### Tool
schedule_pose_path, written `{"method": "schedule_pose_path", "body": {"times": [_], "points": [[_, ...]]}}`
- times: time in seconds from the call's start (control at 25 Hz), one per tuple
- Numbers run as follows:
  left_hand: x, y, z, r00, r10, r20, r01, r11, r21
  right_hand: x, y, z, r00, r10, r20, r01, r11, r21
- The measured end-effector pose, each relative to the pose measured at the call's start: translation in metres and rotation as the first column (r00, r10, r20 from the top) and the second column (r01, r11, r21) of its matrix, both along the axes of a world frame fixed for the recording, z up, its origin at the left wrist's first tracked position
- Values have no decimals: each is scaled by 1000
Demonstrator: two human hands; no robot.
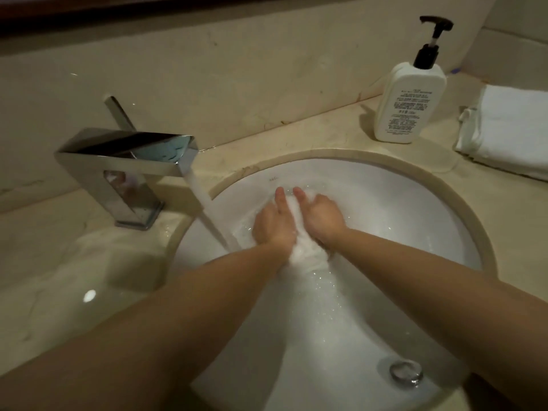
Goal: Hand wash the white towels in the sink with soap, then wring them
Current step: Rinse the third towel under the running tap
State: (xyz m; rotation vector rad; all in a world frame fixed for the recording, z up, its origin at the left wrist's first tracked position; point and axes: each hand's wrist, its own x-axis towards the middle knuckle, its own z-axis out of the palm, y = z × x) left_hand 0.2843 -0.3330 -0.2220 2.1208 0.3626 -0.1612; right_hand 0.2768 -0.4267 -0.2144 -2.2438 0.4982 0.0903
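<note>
While the chrome faucet (130,161) at centre left pours a steady stream into the white sink (385,203), both hands work mid-frame, a wet white towel (308,256) bunched between them just right of where the water lands. Left hand (274,222) lies along the left side of the bundle, fingers fairly straight and pointing up-frame, pressing rather than gripping as far as the view shows. Right hand (321,216) cups the right side, thumb up, fingers curled under and round the cloth. Towel trails down-frame from the wrists as a sodden rope, glistening with droplets or suds; which, I cannot tell. Handling judgement: soaked terry will be heavy for its bulk, wholly limp, sagging wherever unsupported; soap would make it slick, so a loose pinch likely slides off. Best hold is a full-palm wrap at two spots along the roll, hands apart enough to twist against each other for wringing. No breakage risk; dripping over the rim is the likelier nuisance. White pump bottle (410,102) stands on the counter at upper right, dark pump head raised. Folded white towels (510,132) sit at the right edge, apparently dry. Drain stopper (406,371) at lower right.
</note>
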Motion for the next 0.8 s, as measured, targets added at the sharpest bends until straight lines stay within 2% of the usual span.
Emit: {"method": "schedule_pose_path", "body": {"times": [0.08, 0.16, 0.32, 0.44, 0.56, 0.72, 0.8], "points": [[0, 6, 6, 999, -32, 12, 33, 999, -28, -3, -4, 10, 995, 90, -52, -86, 993, 85], [-2, 12, 9, 998, -53, 19, 53, 998, -46, -9, -8, 16, 993, 117, -8, -113, 974, 195], [-8, 23, 31, 988, -60, 141, 63, 998, -16, -25, 0, 33, 995, 21, 95, -59, 909, 412], [-13, 39, 59, 951, -121, 285, 111, 992, 53, -34, 14, 51, 986, -27, 166, -72, 823, 563], [-17, 64, 72, 899, -200, 389, 163, 979, 126, -42, 26, 53, 983, -32, 178, -85, 788, 609], [-26, 86, 63, 867, -422, 266, 349, 894, 281, -63, 36, 50, 994, -2, 106, -60, 819, 570], [-28, 92, 59, 872, -437, 219, 395, 894, 211, -72, 37, 46, 999, -43, 31, 17, 808, 588]]}}
